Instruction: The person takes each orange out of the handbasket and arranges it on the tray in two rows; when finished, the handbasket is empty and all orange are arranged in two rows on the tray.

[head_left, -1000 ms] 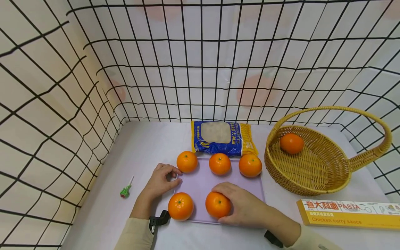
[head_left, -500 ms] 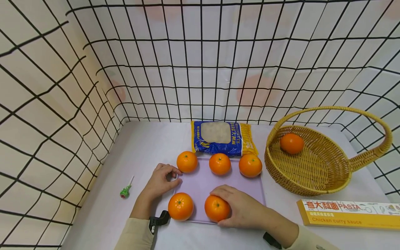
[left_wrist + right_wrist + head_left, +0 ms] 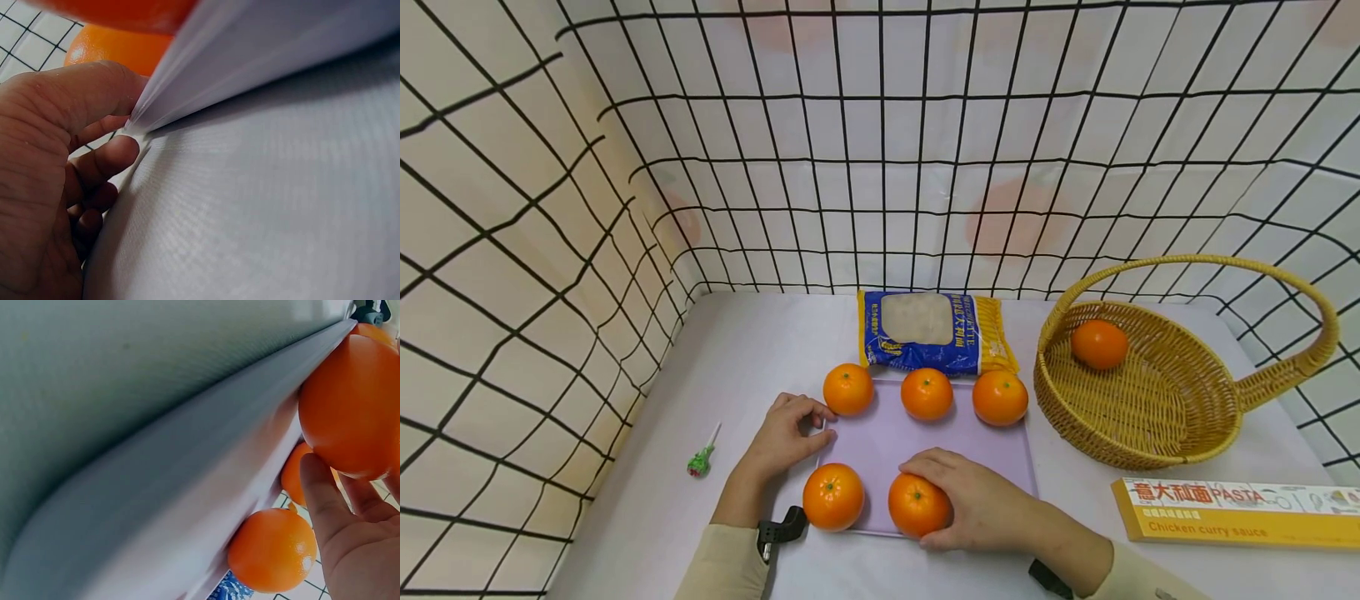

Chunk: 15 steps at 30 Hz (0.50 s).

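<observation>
My right hand (image 3: 981,506) grips an orange (image 3: 917,507) at the front of the lilac tray (image 3: 880,442), thumb in front and fingers behind. In the right wrist view this orange (image 3: 353,406) sits against the fingers. At the tray's left rim, my left hand (image 3: 786,433) holds the edge between thumb and fingers, as the left wrist view shows with the thumb (image 3: 94,94) at the rim. Another orange (image 3: 833,497) is on the tray's front left corner. Along the back lie a left orange (image 3: 847,389), a middle orange (image 3: 927,394) and a right orange (image 3: 1000,398).
A blue and yellow pasta bag (image 3: 932,333) lies behind the tray. To the right stands a wicker basket (image 3: 1157,408) with one orange fruit (image 3: 1099,344) inside. A pasta box (image 3: 1232,512) is at front right, a lollipop (image 3: 702,457) at left. Black wire mesh (image 3: 883,158) surrounds the table.
My right hand has shifted slightly left and toward me with the orange in its grip. The left hand has stayed at the tray's rim.
</observation>
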Tool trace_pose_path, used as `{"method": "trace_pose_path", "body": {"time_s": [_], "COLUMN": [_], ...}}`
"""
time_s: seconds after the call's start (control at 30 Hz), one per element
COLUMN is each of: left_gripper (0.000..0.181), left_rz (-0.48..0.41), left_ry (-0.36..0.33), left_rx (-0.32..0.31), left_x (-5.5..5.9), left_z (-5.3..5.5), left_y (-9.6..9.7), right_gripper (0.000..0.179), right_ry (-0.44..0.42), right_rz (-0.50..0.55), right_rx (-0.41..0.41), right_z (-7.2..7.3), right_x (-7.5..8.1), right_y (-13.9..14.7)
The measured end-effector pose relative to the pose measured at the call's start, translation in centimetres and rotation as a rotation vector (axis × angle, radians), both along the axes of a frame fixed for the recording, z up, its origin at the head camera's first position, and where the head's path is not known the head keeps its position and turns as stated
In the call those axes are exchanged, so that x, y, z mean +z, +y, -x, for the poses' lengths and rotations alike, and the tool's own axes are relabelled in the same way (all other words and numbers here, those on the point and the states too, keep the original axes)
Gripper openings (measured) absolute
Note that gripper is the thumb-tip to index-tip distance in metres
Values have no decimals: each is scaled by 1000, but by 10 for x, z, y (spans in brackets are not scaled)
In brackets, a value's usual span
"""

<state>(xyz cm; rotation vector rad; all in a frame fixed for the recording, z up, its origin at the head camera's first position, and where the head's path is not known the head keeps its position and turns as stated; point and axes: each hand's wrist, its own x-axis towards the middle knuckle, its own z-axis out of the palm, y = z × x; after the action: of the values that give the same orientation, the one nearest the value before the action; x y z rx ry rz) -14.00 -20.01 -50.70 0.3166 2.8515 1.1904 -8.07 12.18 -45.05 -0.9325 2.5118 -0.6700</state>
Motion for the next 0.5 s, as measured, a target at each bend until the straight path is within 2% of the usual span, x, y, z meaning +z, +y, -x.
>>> {"method": "trace_pose_path", "body": {"time_s": [0.5], "left_gripper": [19], "left_rz": [-6], "left_ry": [-14], "left_rx": [2], "left_x": [-2], "left_z": [1], "left_y": [-1], "right_gripper": [79], "right_ry": [-24], "right_rz": [27], "right_rx": [8], "right_z": [0], "right_x": [2], "right_y": [2]}}
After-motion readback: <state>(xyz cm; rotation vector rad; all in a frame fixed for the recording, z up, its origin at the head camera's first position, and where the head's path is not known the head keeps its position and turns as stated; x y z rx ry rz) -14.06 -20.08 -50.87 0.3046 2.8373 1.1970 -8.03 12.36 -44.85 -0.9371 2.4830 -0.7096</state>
